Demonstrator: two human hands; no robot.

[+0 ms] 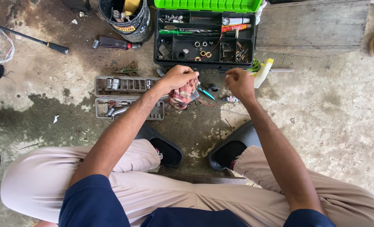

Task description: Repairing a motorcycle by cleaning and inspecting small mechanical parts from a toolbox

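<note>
Gripping a rag (pixel 183 96), my left hand (pixel 177 77) is closed over it above the floor; my right hand (pixel 239 83) sits level beside it, fist closed, contents hidden, with pliers (pixel 204 91) lying between them.

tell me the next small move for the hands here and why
Probably bring the right hand across to the red checked rag that the left hand grips. The right hand is closed, but what it pinches is too small to tell. Both hands hover close together over the floor, just in front of the open toolbox, so wiping seems likely.
</note>
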